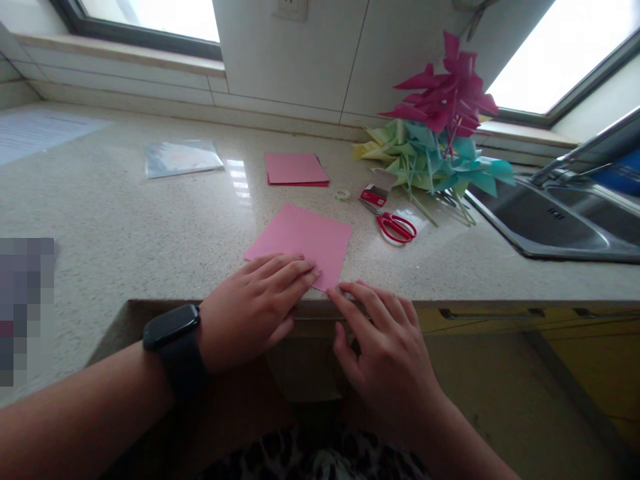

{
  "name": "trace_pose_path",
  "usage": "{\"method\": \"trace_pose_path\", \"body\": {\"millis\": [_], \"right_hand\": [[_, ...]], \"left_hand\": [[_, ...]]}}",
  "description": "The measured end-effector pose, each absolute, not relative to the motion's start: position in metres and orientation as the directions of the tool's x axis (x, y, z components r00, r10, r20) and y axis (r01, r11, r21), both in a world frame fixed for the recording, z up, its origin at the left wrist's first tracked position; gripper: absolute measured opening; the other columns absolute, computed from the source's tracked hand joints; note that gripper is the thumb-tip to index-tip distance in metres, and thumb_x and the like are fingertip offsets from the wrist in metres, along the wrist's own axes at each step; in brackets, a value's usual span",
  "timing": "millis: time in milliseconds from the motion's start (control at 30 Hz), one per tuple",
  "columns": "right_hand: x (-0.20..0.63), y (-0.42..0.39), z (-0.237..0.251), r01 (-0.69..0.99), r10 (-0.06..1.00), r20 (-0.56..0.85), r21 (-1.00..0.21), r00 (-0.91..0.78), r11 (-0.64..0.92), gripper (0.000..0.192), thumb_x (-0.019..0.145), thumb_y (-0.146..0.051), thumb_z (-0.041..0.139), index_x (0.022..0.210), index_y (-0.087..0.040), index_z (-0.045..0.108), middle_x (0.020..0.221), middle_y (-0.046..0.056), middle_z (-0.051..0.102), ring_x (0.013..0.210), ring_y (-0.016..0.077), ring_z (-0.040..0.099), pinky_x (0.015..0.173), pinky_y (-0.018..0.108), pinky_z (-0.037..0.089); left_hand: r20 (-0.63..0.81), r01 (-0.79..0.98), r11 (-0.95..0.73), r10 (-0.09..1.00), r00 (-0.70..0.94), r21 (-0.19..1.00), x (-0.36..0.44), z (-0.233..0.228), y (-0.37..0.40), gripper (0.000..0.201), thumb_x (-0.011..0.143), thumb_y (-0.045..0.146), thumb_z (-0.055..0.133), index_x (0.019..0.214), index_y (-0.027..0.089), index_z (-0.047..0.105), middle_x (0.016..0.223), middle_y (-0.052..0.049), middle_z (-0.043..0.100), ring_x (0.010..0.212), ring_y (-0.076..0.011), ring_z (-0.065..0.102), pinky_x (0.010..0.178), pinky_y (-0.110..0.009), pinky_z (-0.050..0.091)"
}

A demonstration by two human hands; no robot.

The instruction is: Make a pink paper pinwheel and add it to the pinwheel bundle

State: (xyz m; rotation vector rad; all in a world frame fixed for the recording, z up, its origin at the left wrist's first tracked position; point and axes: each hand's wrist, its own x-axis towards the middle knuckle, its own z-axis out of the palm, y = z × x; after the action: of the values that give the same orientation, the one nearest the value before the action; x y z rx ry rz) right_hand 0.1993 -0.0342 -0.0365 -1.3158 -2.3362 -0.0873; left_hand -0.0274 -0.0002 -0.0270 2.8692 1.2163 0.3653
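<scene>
While the pink paper sheet (305,240) is pressed at the counter edge (500,290):
Left hand (250,307): flat, open, on sheet's near corner.
Right hand (385,347): open, fingertips at corner tip.
Risk: sheet may be slid off the edge if pressure is eased; crease misaligned.

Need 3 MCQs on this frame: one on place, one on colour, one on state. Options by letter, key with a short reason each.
1. Where do the red scissors lie?
A. In the sink
B. On the counter, right of the pink sheet
C. On the windowsill

2. What colour is the sheet under the hands?
A. Pink
B. Teal
C. Yellow

3. How is the left hand placed?
A. Lifted clear of the counter
B. Gripping the scissors
C. Flat, fingers pressing the sheet's near edge

Key:
1 B: they lie on the counter between the pink sheet and the sink.
2 A: the sheet is plainly pink.
3 C: the left hand lies palm down on the sheet, while the right hand touches its near corner.
</scene>
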Motion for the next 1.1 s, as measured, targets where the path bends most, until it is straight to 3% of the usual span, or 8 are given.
{"method": "trace_pose_path", "body": {"millis": [667, 1100], "right_hand": [[0.1969, -0.0311, -0.0365, 0.831, 0.792, 0.429, -0.149, -0.434, 0.536, 0.038, 0.094, -0.02, 0.056, 0.131, -0.021, 0.063, 0.125, 0.006, 0.066, 0.112, 0.027, 0.056, 0.096, 0.046, 0.039], [0.2026, -0.0348, -0.0398, 0.814, 0.778, 0.429, -0.148, -0.46, 0.562, 0.04, 0.095, -0.019, 0.054, 0.135, -0.021, 0.06, 0.132, 0.004, 0.065, 0.122, 0.0261, 0.053, 0.102, 0.045, 0.038]], "left_hand": [[0.238, 0.697, -0.712, 0.694, 0.679, 0.089, -0.0275, -0.028, 0.0006, 0.062, 0.087, 0.02, 0.06, 0.147, 0.016, 0.044, 0.152, -0.009, 0.048, 0.14, -0.0259, 0.042, 0.12, -0.043, 0.03], [0.249, 0.703, -0.707, 0.698, 0.672, 0.084, -0.0291, -0.0301, -0.0003, 0.062, 0.087, 0.021, 0.06, 0.146, 0.016, 0.044, 0.153, -0.008, 0.047, 0.139, -0.0255, 0.042, 0.119, -0.044, 0.031]]}}
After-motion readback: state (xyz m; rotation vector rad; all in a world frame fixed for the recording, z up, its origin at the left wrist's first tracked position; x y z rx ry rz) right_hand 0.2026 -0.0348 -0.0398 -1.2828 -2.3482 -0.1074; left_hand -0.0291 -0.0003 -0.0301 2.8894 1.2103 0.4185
